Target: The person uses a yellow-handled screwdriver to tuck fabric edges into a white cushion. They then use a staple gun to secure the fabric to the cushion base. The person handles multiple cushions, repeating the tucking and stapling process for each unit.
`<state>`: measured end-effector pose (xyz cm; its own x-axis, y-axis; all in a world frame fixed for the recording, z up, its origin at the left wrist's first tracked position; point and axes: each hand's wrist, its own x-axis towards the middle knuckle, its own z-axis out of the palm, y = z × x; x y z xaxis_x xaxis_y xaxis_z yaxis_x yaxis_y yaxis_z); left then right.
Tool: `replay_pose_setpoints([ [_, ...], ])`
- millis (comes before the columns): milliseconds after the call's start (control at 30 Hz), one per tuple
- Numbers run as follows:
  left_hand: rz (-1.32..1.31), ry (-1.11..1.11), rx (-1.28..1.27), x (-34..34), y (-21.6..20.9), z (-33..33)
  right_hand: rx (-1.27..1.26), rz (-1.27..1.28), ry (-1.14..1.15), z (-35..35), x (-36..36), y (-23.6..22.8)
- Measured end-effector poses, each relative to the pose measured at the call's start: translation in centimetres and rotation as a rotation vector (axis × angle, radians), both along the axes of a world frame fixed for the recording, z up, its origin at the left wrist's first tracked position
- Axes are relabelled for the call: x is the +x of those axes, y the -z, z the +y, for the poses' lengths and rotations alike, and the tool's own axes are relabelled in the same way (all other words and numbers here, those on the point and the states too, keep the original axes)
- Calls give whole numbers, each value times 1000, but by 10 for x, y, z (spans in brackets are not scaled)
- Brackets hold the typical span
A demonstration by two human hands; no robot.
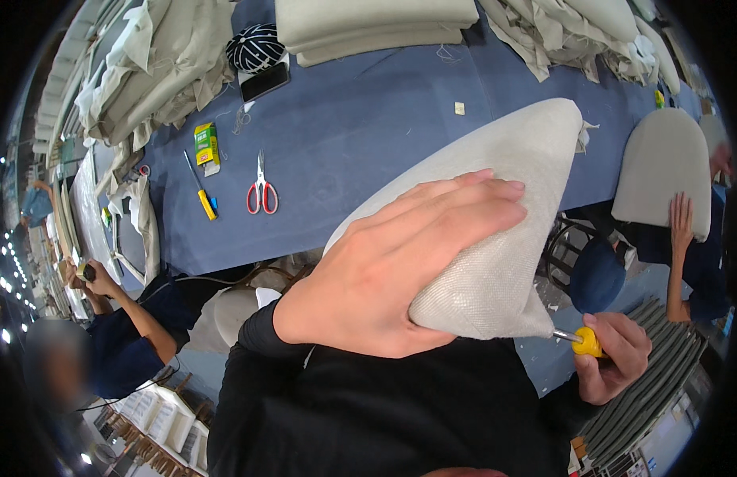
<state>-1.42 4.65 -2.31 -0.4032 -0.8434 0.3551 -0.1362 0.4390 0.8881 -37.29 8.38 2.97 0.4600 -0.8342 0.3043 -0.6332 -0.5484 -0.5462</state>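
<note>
Yellow-handled tool (202, 195): one is lying on the blue table (329, 151).
Green-and-yellow box (206, 146): one is lying just beside its shaft.
Red-handled scissors (261, 189): one pair is lying right of both.
Left hand (392, 266): one grip is grasping the beige cushion (535, 167), which is tilting over the table's near edge.
Right hand (623, 356): one grip is clenching a second yellow tool (589, 343), its shaft meeting the cushion's lower corner.
Co-worker's hand (681, 221): one is touching one rounded panel (663, 163).

Tilted beige fabric cushion (535, 171), yellow-handled tool (589, 343) at its lower corner.
</note>
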Motion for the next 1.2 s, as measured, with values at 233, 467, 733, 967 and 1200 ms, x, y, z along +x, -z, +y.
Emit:
replay_pose_setpoints([
  [233, 41, 12, 23, -9, 5, 5, 531, -187, -182, -21, -58, 24],
  [467, 81, 141, -61, -10, 0, -10, 630, -1067, -50, -34, -82, 130],
  [733, 218, 348, -139, -30, 10, -39, 480, -1059, 236, -80, 51, 117],
  [967, 249, 327, -235, -38, 27, -29, 365, -1022, 229, -68, 47, 127],
  [1200, 210, 297, -69, -43, 18, -25, 379, -1021, 218, -67, 43, 130],
])
